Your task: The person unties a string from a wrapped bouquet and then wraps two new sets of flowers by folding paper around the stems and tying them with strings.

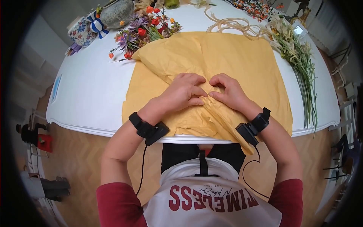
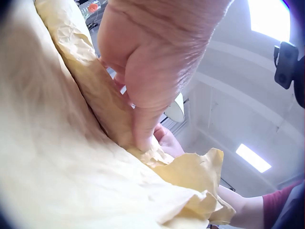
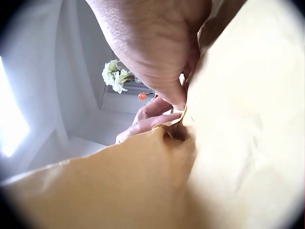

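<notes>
A large crinkled sheet of yellow-tan wrapping paper (image 1: 242,53) lies over the front middle of the white table, its lower corner hanging past the front edge. Folds gather toward the sheet's centre, where both hands meet. My left hand (image 1: 185,90) pinches the gathered paper from the left, thumb and fingertips at the crease. From the other side my right hand (image 1: 230,90) pinches the same gather, fingers bent. In the left wrist view the left thumb (image 2: 145,129) presses into a crumpled fold. The right wrist view has the right thumb (image 3: 174,93) on a paper edge beside the left fingers.
Red and purple flowers (image 1: 141,32) lie at the back left, near a grey pot (image 1: 117,14) and a blue-striped vase (image 1: 97,25). Pale raffia strands (image 1: 234,26) lie behind the paper. Long-stemmed pale flowers (image 1: 298,56) lie along the right. The white table (image 1: 87,87) has a curved edge.
</notes>
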`<state>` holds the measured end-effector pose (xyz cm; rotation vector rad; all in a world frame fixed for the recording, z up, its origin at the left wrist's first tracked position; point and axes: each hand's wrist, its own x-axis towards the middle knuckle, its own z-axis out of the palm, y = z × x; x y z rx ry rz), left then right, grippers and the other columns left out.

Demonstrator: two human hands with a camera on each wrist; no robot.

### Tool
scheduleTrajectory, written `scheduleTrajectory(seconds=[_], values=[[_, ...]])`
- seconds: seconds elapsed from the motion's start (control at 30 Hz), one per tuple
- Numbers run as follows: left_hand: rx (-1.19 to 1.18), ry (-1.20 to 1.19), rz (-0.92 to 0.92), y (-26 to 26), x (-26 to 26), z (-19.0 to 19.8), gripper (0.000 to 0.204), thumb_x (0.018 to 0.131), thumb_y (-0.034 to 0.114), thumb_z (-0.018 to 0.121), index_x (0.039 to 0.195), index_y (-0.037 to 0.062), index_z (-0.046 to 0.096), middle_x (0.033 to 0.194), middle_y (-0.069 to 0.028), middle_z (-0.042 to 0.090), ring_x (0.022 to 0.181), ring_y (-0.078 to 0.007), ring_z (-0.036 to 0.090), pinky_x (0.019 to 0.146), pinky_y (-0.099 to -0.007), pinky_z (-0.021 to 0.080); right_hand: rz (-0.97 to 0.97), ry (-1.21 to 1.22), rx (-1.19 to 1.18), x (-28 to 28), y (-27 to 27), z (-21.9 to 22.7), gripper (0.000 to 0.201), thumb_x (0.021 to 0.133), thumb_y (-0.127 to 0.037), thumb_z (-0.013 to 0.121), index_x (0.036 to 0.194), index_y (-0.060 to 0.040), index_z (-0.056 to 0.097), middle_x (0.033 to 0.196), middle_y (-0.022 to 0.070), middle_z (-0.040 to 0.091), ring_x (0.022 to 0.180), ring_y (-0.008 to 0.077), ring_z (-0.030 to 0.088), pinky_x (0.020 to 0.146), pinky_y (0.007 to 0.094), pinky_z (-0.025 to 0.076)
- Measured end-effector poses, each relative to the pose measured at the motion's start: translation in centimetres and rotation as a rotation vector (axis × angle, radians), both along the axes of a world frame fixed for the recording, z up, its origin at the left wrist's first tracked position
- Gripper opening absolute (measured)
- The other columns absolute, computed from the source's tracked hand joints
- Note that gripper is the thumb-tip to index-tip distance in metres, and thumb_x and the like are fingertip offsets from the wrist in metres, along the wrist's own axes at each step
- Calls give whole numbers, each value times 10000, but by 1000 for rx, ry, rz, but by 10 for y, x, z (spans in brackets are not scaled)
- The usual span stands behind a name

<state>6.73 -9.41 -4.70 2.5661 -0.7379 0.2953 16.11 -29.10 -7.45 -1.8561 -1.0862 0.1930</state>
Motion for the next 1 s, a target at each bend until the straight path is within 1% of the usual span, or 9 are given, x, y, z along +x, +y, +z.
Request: scheduleTrajectory(seconds=[0.33, 0.43, 0.53, 0.63, 0.77, 0.83, 0.93, 0.97, 1.0], values=[[-21, 17, 116, -12, 9, 3, 134, 735, 194, 689, 799, 78, 667, 1013, -77, 569, 964, -267, 505, 825, -378, 387, 89, 2, 15, -2, -8, 14, 315, 781, -250, 647, 924, 21, 575, 856, 157, 575, 806, 287, 567, 740, 355, 466], [-25, 23, 121, -12, 11, 3, 126, 725, 191, 693, 787, 84, 667, 996, -69, 564, 957, -260, 503, 818, -371, 386, 79, 122, -179, -19, -17, 45, 434, 762, -381, 657, 887, 26, 575, 858, 178, 560, 824, 312, 558, 756, 370, 464], [-32, 35, 131, -13, 9, 3, 125, 716, 192, 698, 782, 90, 669, 994, -65, 559, 954, -256, 502, 818, -366, 386, 105, -26, -274, -33, -22, 57, 545, 709, -508, 669, 787, 24, 578, 879, 175, 549, 845, 310, 558, 755, 366, 467], [-18, 42, 138, -14, 9, 5, 126, 711, 191, 701, 780, 90, 671, 989, -61, 554, 948, -254, 500, 813, -367, 385, 233, -231, -544, -48, -19, 69, 603, 638, -589, 683, 663, 6, 585, 928, 140, 539, 888, 297, 552, 748, 369, 465], [-2, 74, 129, -13, 11, 7, 124, 714, 185, 700, 782, 85, 672, 983, -59, 549, 946, -253, 495, 809, -370, 382, 211, -503, -450, -58, -20, 61, 514, 682, -490, 684, 714, 17, 613, 925, 137, 542, 906, 297, 548, 769, 374, 460], [-3, 87, 130, -13, 11, 7, 125, 715, 185, 699, 786, 85, 673, 986, -58, 549, 952, -253, 493, 814, -371, 378, 191, -612, -510, -60, -19, 61, 359, 750, -341, 650, 781, 16, 634, 967, 143, 560, 941, 309, 543, 777, 394, 455], [-1, 111, 128, -13, 12, 8, 124, 723, 185, 692, 798, 88, 675, 996, -59, 547, 963, -254, 490, 822, -374, 371, 171, -528, -262, -42, -15, 55, 211, 776, -216, 611, 804, -8, 631, 1036, 145, 562, 922, 315, 552, 760, 393, 453], [4, 121, 128, -13, 12, 8, 121, 730, 185, 685, 806, 90, 677, 1004, -60, 545, 969, -254, 488, 827, -375, 368, 169, -529, -263, -38, -16, 57, 211, 776, -216, 611, 804, -8, 631, 1036, 145, 562, 922, 315, 552, 760, 393, 453], [4, 118, 126, -12, 12, 9, 121, 730, 185, 685, 806, 90, 677, 1004, -60, 545, 969, -254, 488, 827, -375, 368, 137, -358, -334, -33, -17, 59, 196, 777, -209, 610, 814, -17, 626, 1011, 142, 575, 886, 317, 560, 743, 392, 454]])
